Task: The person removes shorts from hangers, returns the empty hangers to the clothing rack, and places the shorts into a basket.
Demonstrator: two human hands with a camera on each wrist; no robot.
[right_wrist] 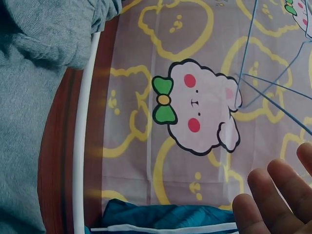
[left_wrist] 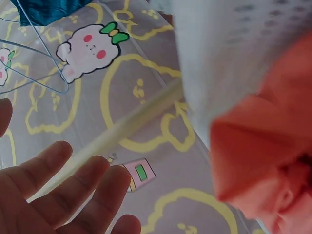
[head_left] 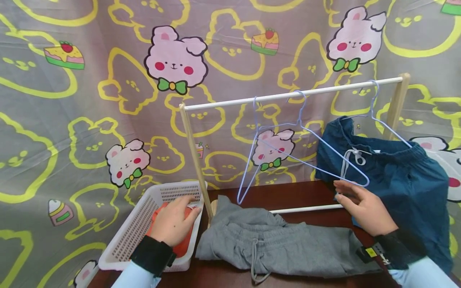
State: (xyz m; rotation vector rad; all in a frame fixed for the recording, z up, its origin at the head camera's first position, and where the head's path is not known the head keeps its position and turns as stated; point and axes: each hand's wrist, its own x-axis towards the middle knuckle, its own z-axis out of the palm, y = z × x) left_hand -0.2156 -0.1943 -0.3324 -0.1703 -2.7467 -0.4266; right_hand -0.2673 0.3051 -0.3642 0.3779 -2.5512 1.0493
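Note:
My left hand [head_left: 174, 222] is over a white perforated basket [head_left: 131, 224], fingers loosely extended above an orange garment [head_left: 185, 242]. In the left wrist view its fingers [left_wrist: 83, 180] are spread with nothing between them, apart from the orange cloth [left_wrist: 263, 141]. At the right, my right hand [head_left: 365, 208] overlaps the lower corner of a light purple hanger [head_left: 335, 152] in the head view. Relaxed fingers [right_wrist: 273, 200] show empty in the right wrist view. A grey drawstring garment [head_left: 288, 244] with an elastic waist lies between the hands.
A rack with a white top rail [head_left: 223, 103] and wooden posts [head_left: 196, 160] stands behind the grey garment. Another bare hanger [head_left: 247, 168] hangs there. Dark blue drawstring shorts [head_left: 403, 180] hang at the right. Behind is a patterned curtain [head_left: 230, 24]; below, a dark red-brown table [head_left: 306, 192].

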